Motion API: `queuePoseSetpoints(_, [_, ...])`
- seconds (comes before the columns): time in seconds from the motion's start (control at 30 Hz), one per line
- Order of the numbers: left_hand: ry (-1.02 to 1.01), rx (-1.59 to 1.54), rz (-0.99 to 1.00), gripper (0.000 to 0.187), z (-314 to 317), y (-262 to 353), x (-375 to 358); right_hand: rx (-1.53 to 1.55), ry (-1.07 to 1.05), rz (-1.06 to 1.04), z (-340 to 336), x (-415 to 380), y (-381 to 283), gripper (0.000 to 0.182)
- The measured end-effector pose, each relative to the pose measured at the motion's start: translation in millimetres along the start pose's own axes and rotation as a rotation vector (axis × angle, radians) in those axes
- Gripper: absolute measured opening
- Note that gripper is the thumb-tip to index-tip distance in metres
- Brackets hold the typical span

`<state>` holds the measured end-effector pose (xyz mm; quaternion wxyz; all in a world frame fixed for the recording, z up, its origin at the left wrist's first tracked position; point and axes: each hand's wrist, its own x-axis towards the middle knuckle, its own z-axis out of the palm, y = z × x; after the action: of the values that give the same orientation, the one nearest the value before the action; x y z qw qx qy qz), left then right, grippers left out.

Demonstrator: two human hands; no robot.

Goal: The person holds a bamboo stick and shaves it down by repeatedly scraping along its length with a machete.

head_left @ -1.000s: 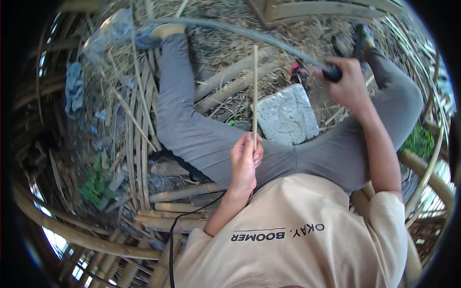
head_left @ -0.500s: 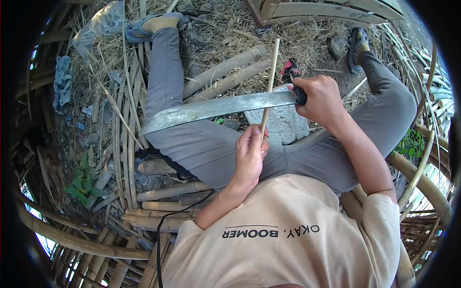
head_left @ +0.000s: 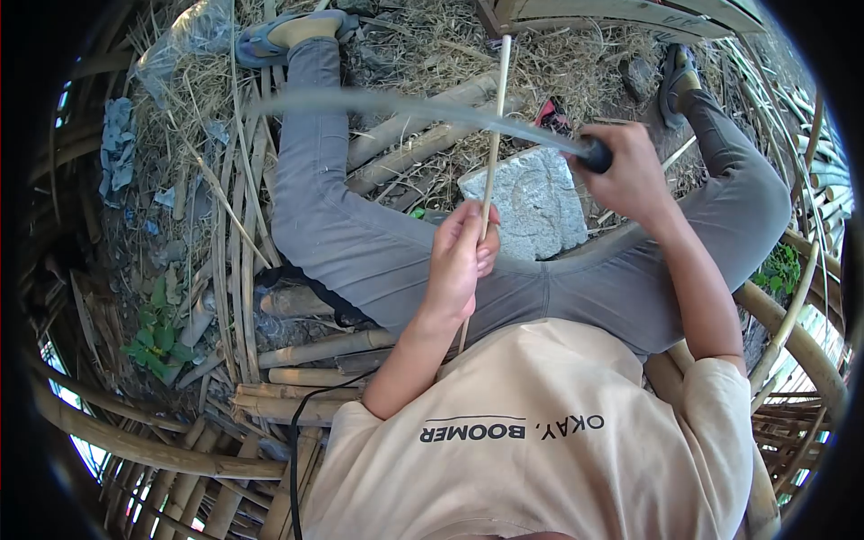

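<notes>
My left hand (head_left: 463, 256) is closed around a thin pale bamboo stick (head_left: 498, 112). The stick stands nearly upright in view, its lower end showing below the hand by my shirt. In my right hand (head_left: 625, 175) is the black handle of a machete (head_left: 405, 108). Its long blade, smeared by motion, reaches leftward across the upper part of the stick and over my left shin. Beneath the stick and the machete handle, a flat grey stone (head_left: 531, 202) lies on the ground between my legs.
Thick bamboo poles (head_left: 423, 144) lie beyond the stone. A wooden crate (head_left: 621, 18) stands at the top. Bamboo strips (head_left: 243, 234), a clear plastic bag (head_left: 193, 40) and a green plant (head_left: 157, 342) are at left. A black cable (head_left: 295, 450) runs beside my shirt.
The machete has swung up and away from my lap, my right hand moving slightly right. My left hand has risen a little, and the stick extends farther up and now shows below the hand.
</notes>
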<state>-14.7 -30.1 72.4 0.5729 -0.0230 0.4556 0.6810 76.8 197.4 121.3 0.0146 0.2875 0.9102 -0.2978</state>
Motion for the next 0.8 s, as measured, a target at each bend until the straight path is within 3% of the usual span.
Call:
queuePoseSetpoints(0.1, [-0.085, 0.006, -0.035, 0.023, 16, 6, 1, -0.07, 0.064, -0.185, 7, -3, -4, 0.023])
queuePoseSetpoints(0.5, [-0.042, 0.041, -0.041, 0.023, 31, -7, 4, -0.276, 0.112, -0.204, 10, -4, 9, 0.032])
queuePoseSetpoints(0.8, [-0.034, 0.064, -0.04, 0.023, 31, -8, 4, -0.269, 0.141, -0.223, 10, -4, 18, 0.034])
